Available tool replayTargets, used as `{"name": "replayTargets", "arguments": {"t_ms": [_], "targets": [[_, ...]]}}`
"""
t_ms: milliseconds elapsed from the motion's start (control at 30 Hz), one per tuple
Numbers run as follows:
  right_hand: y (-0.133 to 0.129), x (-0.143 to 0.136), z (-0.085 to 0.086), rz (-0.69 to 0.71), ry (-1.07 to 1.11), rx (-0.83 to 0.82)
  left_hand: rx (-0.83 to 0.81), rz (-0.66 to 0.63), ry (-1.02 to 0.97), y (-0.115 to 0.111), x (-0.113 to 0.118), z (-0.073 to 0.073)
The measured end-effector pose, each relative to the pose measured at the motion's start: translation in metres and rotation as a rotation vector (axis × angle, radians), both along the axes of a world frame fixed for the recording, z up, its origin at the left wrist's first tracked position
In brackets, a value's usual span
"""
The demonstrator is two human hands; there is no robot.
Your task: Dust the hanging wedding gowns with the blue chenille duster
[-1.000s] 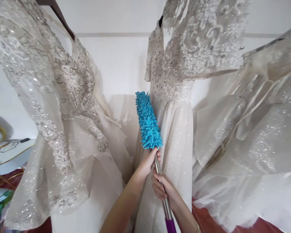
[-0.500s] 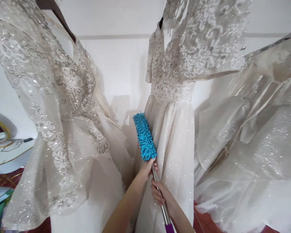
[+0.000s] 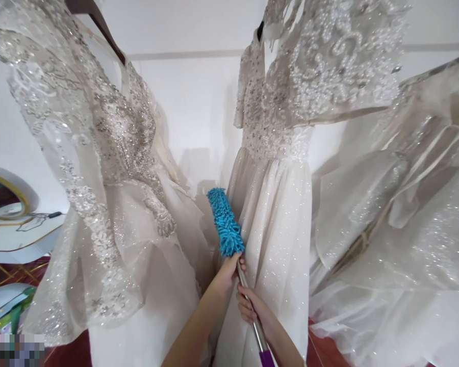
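A duster with a fluffy blue head (image 3: 224, 222) and a silver pole (image 3: 252, 320) points up and left against the skirt of the middle beaded dress (image 3: 277, 204). My left hand (image 3: 228, 273) grips the pole right under the blue head. Just below it, my right hand (image 3: 252, 310) wraps the pole lower down, near its purple grip at the bottom edge. The blue head lies along the left edge of the glittery skirt.
A second beaded dress (image 3: 110, 168) hangs at the left on a dark hanger (image 3: 99, 25). A third glittery gown (image 3: 405, 214) spreads at the right. A white wall stands behind. A white table with gold trim (image 3: 15, 234) is far left, above a red floor.
The blue duster head has moved down along the middle dress, from waist height to the skirt. Both hands have dropped with it, keeping their grip on the pole.
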State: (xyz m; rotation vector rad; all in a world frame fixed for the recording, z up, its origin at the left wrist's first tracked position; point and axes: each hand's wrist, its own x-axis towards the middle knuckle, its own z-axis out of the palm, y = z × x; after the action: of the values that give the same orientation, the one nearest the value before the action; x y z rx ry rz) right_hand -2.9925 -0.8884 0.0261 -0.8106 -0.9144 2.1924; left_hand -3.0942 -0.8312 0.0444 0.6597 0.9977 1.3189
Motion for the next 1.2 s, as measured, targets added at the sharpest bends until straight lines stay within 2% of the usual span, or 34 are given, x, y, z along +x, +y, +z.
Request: {"name": "replayTargets", "arguments": {"t_ms": [133,200,267,333,400,500,633,767,900,1033,1200], "targets": [[-0.004,0.003,0.038,-0.059,0.069,0.092,0.075,-0.039,-0.024,-0.001,0.004,0.050],[-0.006,0.004,0.054,-0.081,0.069,0.133,0.113,-0.062,-0.024,-0.002,0.007,0.070],[-0.008,0.006,0.063,-0.096,0.060,0.155,0.135,-0.071,-0.011,-0.002,0.011,0.082],[-0.009,0.008,0.066,-0.106,0.055,0.167,0.135,-0.077,0.005,-0.001,0.014,0.084],[-0.010,0.010,0.063,-0.112,0.053,0.168,0.116,-0.093,0.013,0.001,0.016,0.077],[-0.008,0.013,0.050,-0.121,0.040,0.147,0.075,-0.151,0.017,0.005,0.017,0.058],[-0.006,0.015,0.022,-0.110,-0.011,0.082,-0.006,-0.180,0.027,0.006,0.015,0.026],[-0.008,0.014,-0.007,-0.106,-0.062,-0.001,-0.079,-0.149,0.023,0.002,0.014,-0.008],[-0.013,0.013,-0.029,-0.099,-0.078,-0.037,-0.148,-0.107,0.025,-0.003,0.013,-0.036],[-0.018,0.010,-0.045,-0.080,-0.101,-0.065,-0.208,-0.079,0.028,-0.009,0.009,-0.055],[-0.027,0.006,-0.056,-0.044,-0.121,-0.085,-0.277,-0.078,-0.013,-0.021,0.003,-0.070]]}}
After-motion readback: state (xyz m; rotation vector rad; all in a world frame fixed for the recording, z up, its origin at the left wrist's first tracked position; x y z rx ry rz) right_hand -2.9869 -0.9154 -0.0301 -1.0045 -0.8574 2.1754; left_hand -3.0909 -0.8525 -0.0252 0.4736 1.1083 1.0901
